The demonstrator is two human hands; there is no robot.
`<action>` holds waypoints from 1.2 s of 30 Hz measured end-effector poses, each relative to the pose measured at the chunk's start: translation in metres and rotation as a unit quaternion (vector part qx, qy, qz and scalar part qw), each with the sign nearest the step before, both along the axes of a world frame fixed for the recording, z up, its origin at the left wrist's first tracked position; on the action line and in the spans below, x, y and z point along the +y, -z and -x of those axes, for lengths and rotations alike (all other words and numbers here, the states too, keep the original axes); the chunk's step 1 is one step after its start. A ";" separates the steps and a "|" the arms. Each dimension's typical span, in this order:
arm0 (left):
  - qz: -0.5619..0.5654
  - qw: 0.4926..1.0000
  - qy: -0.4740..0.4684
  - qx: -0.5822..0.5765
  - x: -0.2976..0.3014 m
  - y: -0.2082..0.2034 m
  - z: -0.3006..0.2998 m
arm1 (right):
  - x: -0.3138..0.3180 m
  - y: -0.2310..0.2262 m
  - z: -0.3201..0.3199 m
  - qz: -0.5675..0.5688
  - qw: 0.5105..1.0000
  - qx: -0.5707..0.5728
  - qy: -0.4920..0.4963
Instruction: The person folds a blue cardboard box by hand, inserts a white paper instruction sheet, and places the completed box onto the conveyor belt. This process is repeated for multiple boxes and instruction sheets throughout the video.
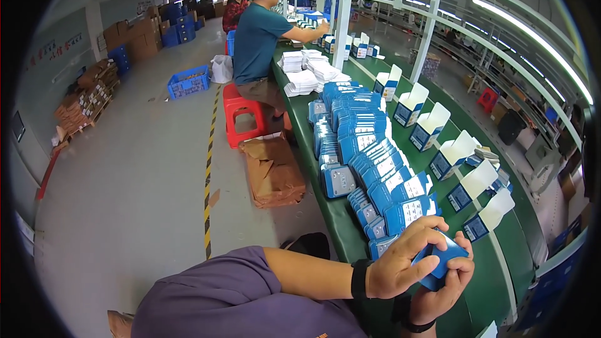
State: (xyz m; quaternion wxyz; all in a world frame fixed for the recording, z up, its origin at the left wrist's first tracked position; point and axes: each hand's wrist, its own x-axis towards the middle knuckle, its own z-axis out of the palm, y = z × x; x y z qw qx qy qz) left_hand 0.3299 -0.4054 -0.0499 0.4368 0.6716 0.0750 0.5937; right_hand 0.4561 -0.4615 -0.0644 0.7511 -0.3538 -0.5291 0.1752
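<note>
My left hand [400, 261], a black band at its wrist, closes its fingers round the upper left of a small blue carton [449, 253]. From below, my right hand [443, 294] grips the same carton, thumb and fingers along its right and lower edges. The carton is tilted, and my fingers hide part of it. Just beyond my hands, overlapping rows of blue flat cartons [382, 169] with white label patches lie on the green work surface [332, 213]. To their right stands a row of blue-and-white boxes [460, 153] with raised white flaps.
Stacks of white folded papers [307, 75] lie farther up the table. A person in a dark shirt [260, 43] sits there, beside a red stool [242, 115]. A brown paper-covered carton [272, 172] is on the floor. White frame posts [344, 18] rise along the line.
</note>
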 end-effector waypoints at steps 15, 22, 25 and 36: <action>-0.127 0.982 -0.002 0.139 0.037 -0.006 -0.003 | 0.010 -0.014 -0.006 0.070 0.996 0.047 0.017; -0.079 0.965 0.061 0.242 0.064 -0.007 0.016 | 0.005 -0.019 -0.049 0.131 0.982 0.031 -0.133; 0.318 0.906 0.278 0.028 0.077 -0.004 0.021 | 0.002 -0.020 -0.067 0.180 0.943 0.063 -0.274; -0.053 0.920 -0.019 0.388 0.087 0.042 0.012 | 0.029 0.048 -0.241 0.365 0.815 -0.088 0.442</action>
